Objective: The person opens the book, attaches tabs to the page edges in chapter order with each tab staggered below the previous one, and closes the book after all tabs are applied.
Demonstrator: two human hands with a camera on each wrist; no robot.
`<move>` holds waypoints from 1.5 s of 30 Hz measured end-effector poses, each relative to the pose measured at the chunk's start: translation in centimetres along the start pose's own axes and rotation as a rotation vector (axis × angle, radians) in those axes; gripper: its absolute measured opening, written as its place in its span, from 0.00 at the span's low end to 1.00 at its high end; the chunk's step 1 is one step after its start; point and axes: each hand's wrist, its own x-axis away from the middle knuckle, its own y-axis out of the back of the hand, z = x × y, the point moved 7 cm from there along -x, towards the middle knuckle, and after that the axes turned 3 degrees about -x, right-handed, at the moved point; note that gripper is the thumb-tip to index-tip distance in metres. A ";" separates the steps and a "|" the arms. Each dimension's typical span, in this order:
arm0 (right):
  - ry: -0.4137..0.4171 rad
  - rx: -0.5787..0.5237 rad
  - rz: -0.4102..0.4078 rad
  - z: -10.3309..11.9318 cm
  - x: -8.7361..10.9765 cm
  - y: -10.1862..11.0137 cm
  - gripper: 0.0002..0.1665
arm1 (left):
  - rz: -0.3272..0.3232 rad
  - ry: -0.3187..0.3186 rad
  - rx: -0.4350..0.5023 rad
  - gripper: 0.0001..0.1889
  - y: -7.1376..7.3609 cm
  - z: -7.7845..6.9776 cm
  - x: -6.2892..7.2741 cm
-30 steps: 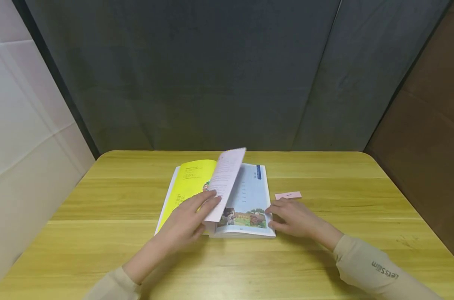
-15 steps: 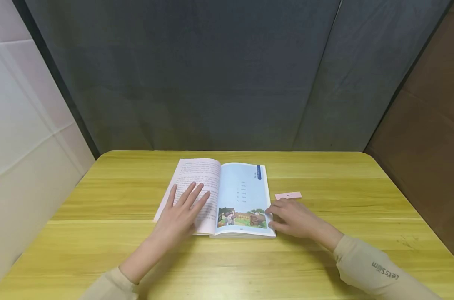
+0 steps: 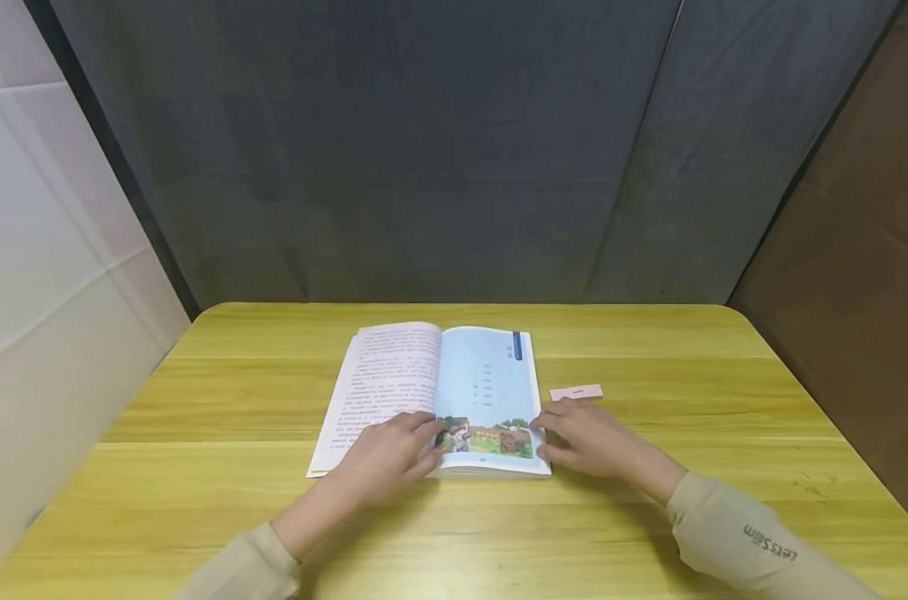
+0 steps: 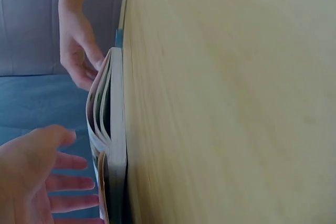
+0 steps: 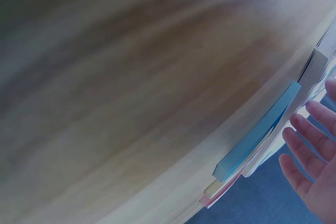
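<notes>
An open book (image 3: 475,367) lies on the table, its left page covered in text and its right page light blue with a village picture along the bottom. Over the lower part near the spine is my left hand (image 3: 386,454). In the left wrist view this hand (image 4: 37,177) has its fingers extended and spread beside the bowed pages. My right hand (image 3: 592,435) rests at the book's lower right edge, thumb and forefinger touching the margin. The right wrist view shows its fingers (image 5: 310,150) loosely extended and apart.
Just beyond my right hand lies a small pink-topped strip (image 3: 576,392). From the side it shows as a thin stack with a blue layer (image 5: 257,135), like sticky notes. The wooden table (image 3: 724,375) ends at a dark cloth backdrop (image 3: 424,167).
A leaf has turned over to the left, covering the yellow page with a text page. My left hand flattened it, then slid toward the spine and nearer me. My right hand stayed put.
</notes>
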 end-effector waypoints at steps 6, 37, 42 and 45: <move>0.001 0.002 -0.008 0.0 0.0 0.0 0.17 | 0.054 0.029 -0.013 0.34 -0.6 -0.2 -0.4; -0.017 0.001 0.003 0.1 0.0 -0.2 0.18 | -0.126 -0.057 -0.013 0.28 1.0 0.1 0.7; -0.009 0.003 -0.002 0.2 0.0 -0.1 0.18 | -0.168 -0.039 -0.011 0.29 1.9 0.2 0.9; -0.008 -0.002 -0.004 0.2 0.0 -0.1 0.17 | -0.192 -0.031 -0.008 0.30 2.4 0.5 1.0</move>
